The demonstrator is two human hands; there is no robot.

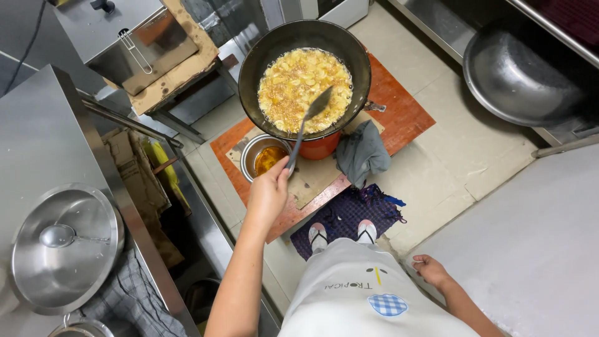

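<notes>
Left hand (269,187) grip clamped on ladle (307,125) handle; long axis runs up-right, bowl in wok (249,68) w/ frying yellow pieces. Small pot (249,150) holds prob. oil. Right hand (429,269) loosely curled, empty.

Dark matt metal wok (249,75) far centre, glistening oily food inside. Long metal ladle (306,125), dull sheen, gripped in left hand (268,193). Small shiny steel pot (249,156) beside. Rough reddish wooden board (405,112) beneath. Soft grey cloth (363,156) right. Brushed steel bench (37,137) left, glossy steel bowl (37,274) on top.
</notes>
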